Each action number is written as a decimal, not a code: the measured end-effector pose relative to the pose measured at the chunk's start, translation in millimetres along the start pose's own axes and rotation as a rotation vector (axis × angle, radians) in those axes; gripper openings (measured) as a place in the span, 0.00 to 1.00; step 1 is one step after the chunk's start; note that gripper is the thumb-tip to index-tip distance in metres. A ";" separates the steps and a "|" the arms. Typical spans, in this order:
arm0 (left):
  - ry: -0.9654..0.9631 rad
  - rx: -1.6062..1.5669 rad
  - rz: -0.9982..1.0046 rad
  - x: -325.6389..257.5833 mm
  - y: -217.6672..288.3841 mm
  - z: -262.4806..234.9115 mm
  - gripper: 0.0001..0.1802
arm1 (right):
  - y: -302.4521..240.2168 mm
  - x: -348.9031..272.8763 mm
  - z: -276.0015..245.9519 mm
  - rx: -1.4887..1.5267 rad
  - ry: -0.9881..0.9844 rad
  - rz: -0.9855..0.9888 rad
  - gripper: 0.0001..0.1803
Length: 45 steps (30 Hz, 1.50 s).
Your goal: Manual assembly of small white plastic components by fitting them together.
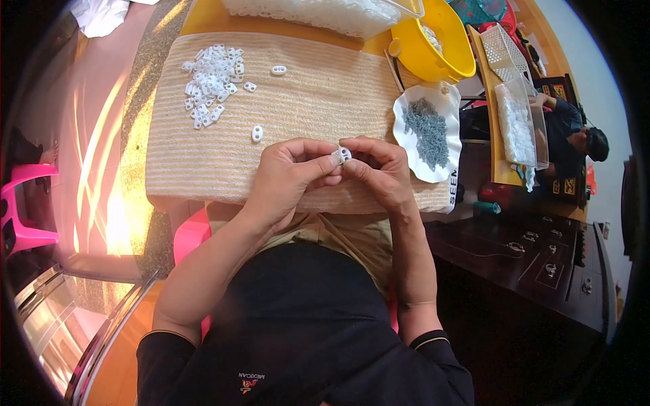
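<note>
Between the fingertips of both hands, close to the near edge of the cloth-covered table (pixel 203 169), I pinch a small white two-hole plastic cord lock (pixel 344 154). My left hand (pixel 294 172) grips it with thumb and index finger. My right hand (pixel 380 172) closes on its other side, thumb below and index finger above. The fingers cover part of it. A single white oval piece (pixel 257 133) lies left of my hands, and a similar one (pixel 279 70) lies farther away. At the far left is a pile of white two-hole pieces (pixel 213 78). Right of my hands, a white scalloped dish (pixel 405 152) holds many small grey springs (pixel 426 132).
A clear bin (pixel 318 17) of white pieces stands at the far edge, beside a yellow basin (pixel 413 47). At right, another person (pixel 569 125) sits by a clear tray of white parts (pixel 518 125). Dark drawers (pixel 528 250) stand at right, a pink stool (pixel 27 210) at left.
</note>
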<state>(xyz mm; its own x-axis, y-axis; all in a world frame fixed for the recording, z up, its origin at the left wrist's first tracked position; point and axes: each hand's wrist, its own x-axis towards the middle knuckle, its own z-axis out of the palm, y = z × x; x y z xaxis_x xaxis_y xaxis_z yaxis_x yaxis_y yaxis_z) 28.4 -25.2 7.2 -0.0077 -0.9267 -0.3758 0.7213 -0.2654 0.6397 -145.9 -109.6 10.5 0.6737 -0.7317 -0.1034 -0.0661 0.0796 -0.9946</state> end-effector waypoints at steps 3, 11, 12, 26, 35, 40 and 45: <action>-0.001 -0.012 -0.012 -0.3 0.5 -0.1 0.09 | 0.3 -0.2 1.3 0.053 0.002 0.000 0.15; -0.028 -0.091 -0.029 0.0 -0.7 -1.0 0.09 | 2.7 -1.4 0.8 0.103 0.014 0.021 0.15; -0.029 -0.102 -0.035 0.2 -0.9 -1.1 0.09 | 3.0 -1.3 0.8 0.126 0.014 0.016 0.15; -0.071 -0.184 -0.087 -1.4 2.1 1.5 0.08 | 2.8 -1.0 3.3 0.179 0.001 -0.048 0.15; -0.167 -0.193 -0.073 -4.1 2.7 2.8 0.06 | 4.2 0.3 10.4 0.284 -0.035 -0.167 0.13; -0.202 -0.133 -0.007 -7.1 3.0 6.3 0.06 | -1.2 -2.6 13.4 0.237 -0.047 -0.197 0.14; -0.198 -0.146 0.028 -12.9 2.6 8.9 0.05 | -0.4 -2.7 15.2 0.221 -0.057 -0.274 0.14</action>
<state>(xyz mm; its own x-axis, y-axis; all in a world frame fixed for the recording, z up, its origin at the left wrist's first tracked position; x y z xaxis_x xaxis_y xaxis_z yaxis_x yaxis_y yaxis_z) 24.1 -16.4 19.7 -0.1112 -0.9711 -0.2110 0.8154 -0.2106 0.5393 -136.5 -97.4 11.2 0.6850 -0.7074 0.1742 0.2798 0.0347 -0.9594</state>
